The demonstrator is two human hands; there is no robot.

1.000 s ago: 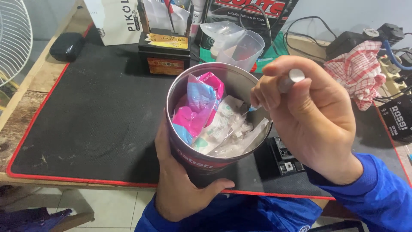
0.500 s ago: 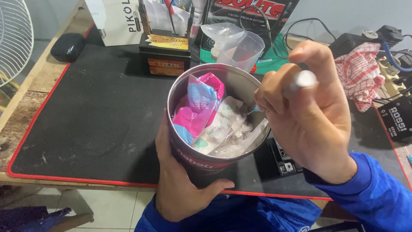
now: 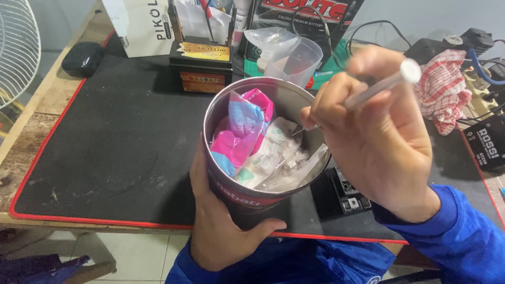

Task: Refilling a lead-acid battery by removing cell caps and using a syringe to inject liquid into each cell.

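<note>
My left hand (image 3: 218, 221) grips a round metal tin (image 3: 294, 102) from below, holding it tilted toward me above the table's front edge. Inside lie a pink and blue packet (image 3: 242, 134) and several clear plastic wrappers (image 3: 273, 158). My right hand (image 3: 379, 142) hovers over the tin's right rim, pinching a thin grey tool with a round white end (image 3: 389, 81); its tip points down into the tin. The tool is blurred.
A black mat with red edging (image 3: 115, 142) covers the table. Behind stand a small black battery (image 3: 202, 66), a white box (image 3: 139, 26), a clear plastic cup (image 3: 294, 60) and a dark printed box (image 3: 305, 16). A red checked cloth (image 3: 444, 87) and cables lie right; a wire fan guard (image 3: 16, 47) left.
My right hand has shifted right and tilted the thin tool, its white end swinging up and to the right. The tin and my left hand stay put.
</note>
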